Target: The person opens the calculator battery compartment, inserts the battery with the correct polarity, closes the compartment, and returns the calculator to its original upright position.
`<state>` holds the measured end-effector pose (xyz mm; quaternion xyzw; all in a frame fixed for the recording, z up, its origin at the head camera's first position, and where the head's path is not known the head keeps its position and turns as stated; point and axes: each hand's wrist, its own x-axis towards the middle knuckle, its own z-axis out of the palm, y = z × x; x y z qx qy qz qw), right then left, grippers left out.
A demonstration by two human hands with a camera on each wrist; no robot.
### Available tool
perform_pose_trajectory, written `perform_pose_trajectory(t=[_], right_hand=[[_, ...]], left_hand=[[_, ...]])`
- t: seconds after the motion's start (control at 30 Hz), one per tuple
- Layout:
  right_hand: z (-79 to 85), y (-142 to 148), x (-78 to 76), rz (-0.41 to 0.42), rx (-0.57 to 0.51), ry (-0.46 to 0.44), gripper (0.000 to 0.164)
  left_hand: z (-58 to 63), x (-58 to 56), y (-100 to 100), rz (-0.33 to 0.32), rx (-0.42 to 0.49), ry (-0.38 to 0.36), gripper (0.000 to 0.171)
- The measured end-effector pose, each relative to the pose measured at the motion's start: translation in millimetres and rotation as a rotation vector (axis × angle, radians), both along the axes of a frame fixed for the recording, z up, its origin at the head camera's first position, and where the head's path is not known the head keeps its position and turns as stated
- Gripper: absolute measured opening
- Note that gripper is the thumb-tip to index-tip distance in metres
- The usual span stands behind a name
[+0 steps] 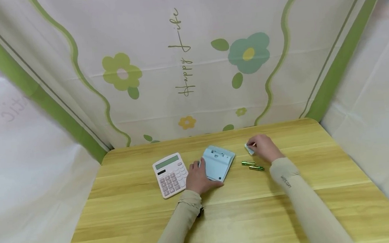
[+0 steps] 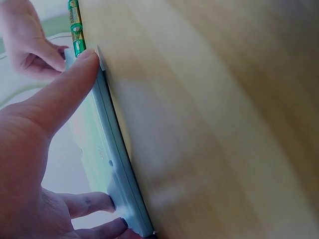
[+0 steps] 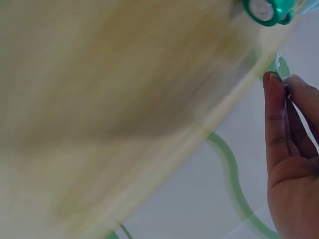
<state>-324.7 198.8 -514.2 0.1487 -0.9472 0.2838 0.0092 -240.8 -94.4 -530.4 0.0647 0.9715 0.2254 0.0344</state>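
Note:
A light blue calculator (image 1: 217,166) lies face down on the table, its battery compartment (image 1: 217,152) uncovered near the far edge. My left hand (image 1: 198,177) holds it by the sides; in the left wrist view the thumb (image 2: 75,82) is on one end of its edge and fingertips are at the other. To the right, my right hand (image 1: 266,148) pinches a small light blue cover (image 1: 249,149) between thumb and fingertips, close over the table. Two green batteries (image 1: 248,163) lie side by side between the calculator and my right forearm.
A white-and-pink calculator (image 1: 171,175) lies face up just left of my left hand. The wooden table (image 1: 126,218) meets a flower-patterned curtain (image 1: 182,71) at its far edge, and white fabric hangs along both sides.

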Motion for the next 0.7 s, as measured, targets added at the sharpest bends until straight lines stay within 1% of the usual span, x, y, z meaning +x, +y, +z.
perform_pose_trajectory(t=[0.17,0.4,0.7], right_hand=[[-3.4,6.5,1.7,-0.021,0.001,-0.013,0.014],[-6.2,12.0,2.7,-0.037,0.026,-0.027,0.013],[-7.6,14.3,5.7,-0.074,0.027,-0.080,0.015]], left_hand=[[0.0,-0.4,0.3,0.001,-0.010,-0.006,0.129],[2.6,0.6,1.1,0.001,-0.002,-0.004,0.128],[2.0,1.5,0.6,-0.001,0.002,0.001,0.128]])
